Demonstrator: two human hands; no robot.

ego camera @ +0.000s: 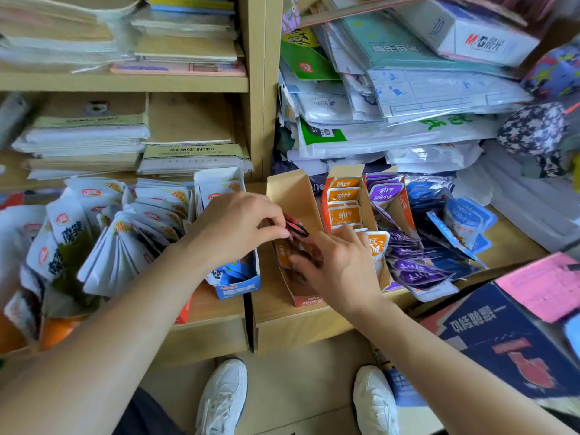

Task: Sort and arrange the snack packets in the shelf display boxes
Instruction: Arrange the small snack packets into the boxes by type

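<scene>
Left hand (238, 227) is pinching dark red foil snack pkts (296, 227) at fingertips, inside the open brown cardboard display box (293, 193). Right hand (340, 266) is reaching among them too; grip, can't tell.

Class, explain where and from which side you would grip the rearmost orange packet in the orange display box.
Probably its top edge, pinched from above. The orange packet stands upright at the back of its display box; the walls flank its sides and another packet covers its lower front, leaving only the top free.
</scene>
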